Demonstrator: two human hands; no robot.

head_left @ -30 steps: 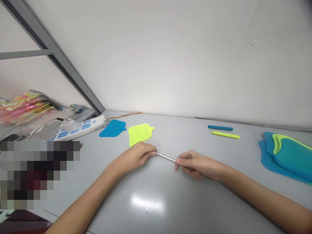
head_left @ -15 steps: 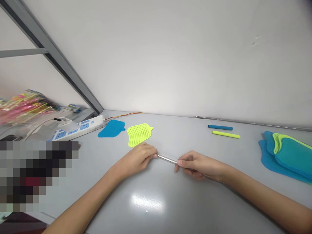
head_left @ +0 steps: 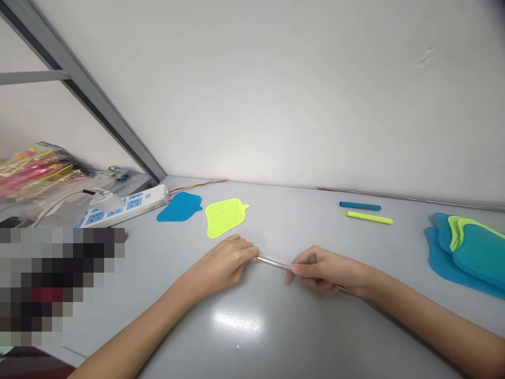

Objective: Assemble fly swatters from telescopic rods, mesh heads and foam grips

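Note:
A thin silver metal rod (head_left: 275, 263) runs between my two hands, tilted slightly down toward the right. My left hand (head_left: 229, 263) is closed around its left end, with the fingertips hiding the tip. My right hand (head_left: 321, 269) pinches the rod between thumb and fingers, and more of the rod shows under the palm toward the wrist. Just beyond my left hand lies a yellow perforated fly swatter head (head_left: 225, 217), with a blue fly swatter head (head_left: 179, 207) to its left.
A blue tube (head_left: 360, 206) and a yellow tube (head_left: 369, 217) lie at the back right. Stacked blue and yellow swatter heads (head_left: 479, 252) are at the right edge. A power strip (head_left: 126, 206), bagged goods (head_left: 39, 171) and a metal frame post (head_left: 98, 105) stand left. Another metal rod (head_left: 394, 197) lies along the wall.
Both hands and the rod sit slightly lower and further right in view. The camera has shifted a little; both hands keep their hold on the rod.

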